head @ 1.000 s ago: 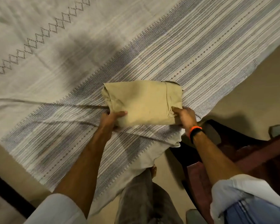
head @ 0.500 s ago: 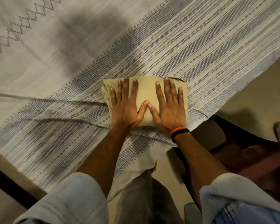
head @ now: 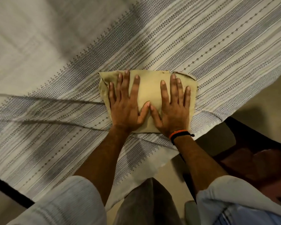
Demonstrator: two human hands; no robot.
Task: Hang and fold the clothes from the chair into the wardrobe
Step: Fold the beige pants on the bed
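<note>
Folded tan garment [head: 150, 88] lies long-axis left-to-right under flat, spread hands, left [head: 126, 109] and right [head: 174, 111].

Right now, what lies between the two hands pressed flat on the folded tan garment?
In the head view, only bare tan folded garment shows between the left hand and right hand; their thumb tips almost meet.

Your folded garment [head: 150, 93] lies on the bedspread [head: 201, 46], near its edge closest to you. Your left hand [head: 126, 108] rests flat on the garment's left half, your right hand [head: 173, 109] on its right half, thumbs touching between them. The chair [head: 256, 159] stands to your right, beside the bed.
</note>
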